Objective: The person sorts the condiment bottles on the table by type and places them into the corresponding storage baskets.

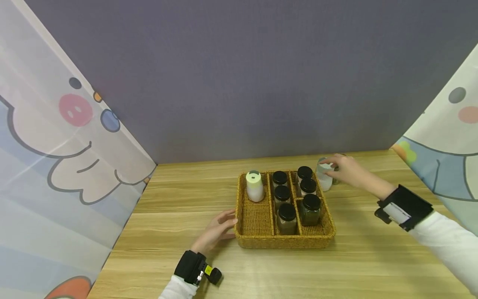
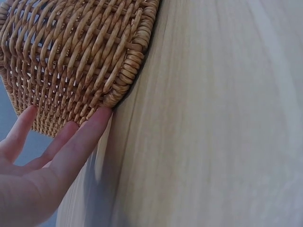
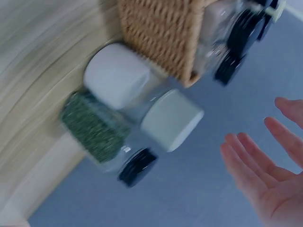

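Left hand [image 1: 216,231] flat against basket [image 1: 257,241]; right hand [image 1: 345,169] spread beside white-capped jar [image 1: 324,174].

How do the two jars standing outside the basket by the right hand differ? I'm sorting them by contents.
The white-lidded jar holds something white and has a broad pale lid; the green-filled jar holds a dark green fill and has a smaller black lid. The white-lidded jar stands against the wicker basket; the green-filled jar stands beyond it, farther from the basket. Both are clear and stand on the wooden table, with the right hand open beside them.
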`<move>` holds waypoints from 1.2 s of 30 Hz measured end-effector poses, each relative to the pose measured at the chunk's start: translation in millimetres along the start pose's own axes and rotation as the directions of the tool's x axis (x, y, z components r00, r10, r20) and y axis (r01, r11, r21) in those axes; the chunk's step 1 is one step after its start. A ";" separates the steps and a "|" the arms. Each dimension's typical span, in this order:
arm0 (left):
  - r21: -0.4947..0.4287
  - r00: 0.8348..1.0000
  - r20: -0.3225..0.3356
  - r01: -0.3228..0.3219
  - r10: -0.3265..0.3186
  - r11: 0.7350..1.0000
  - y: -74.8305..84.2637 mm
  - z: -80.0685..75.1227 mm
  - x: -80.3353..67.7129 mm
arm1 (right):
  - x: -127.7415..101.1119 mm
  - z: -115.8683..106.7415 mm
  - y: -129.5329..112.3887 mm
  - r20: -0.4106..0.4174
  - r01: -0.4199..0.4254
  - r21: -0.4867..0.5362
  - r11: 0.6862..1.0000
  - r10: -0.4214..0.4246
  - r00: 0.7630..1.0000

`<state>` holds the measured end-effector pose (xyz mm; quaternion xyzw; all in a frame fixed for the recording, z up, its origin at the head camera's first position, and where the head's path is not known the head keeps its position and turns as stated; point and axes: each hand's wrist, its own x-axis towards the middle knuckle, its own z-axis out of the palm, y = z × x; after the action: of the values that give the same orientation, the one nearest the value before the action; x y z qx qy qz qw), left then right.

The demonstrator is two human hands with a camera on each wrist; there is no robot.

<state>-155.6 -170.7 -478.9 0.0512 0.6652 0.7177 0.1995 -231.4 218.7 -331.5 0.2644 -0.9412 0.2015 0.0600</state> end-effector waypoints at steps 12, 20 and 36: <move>-0.008 1.000 -0.016 0.005 -0.005 1.000 -0.1 0.7 -0.3 | 6.9 -4.9 45.3 0.062 -0.143 -0.059 0.988 0.147 0.987; -0.017 1.000 -0.008 0.001 -0.001 1.000 -0.3 1.3 -0.7 | 10.4 2.0 59.6 0.080 -0.182 -0.023 0.983 0.183 0.980; -0.003 1.000 -0.005 -0.004 0.004 1.000 -3.4 0.0 1.2 | 17.8 20.5 76.4 0.097 -0.207 -0.061 0.976 0.213 0.972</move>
<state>-156.0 -170.2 -482.5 0.0506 0.6645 0.7193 0.1963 -286.6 261.4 -372.8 0.1718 -0.9705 0.1689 -0.0037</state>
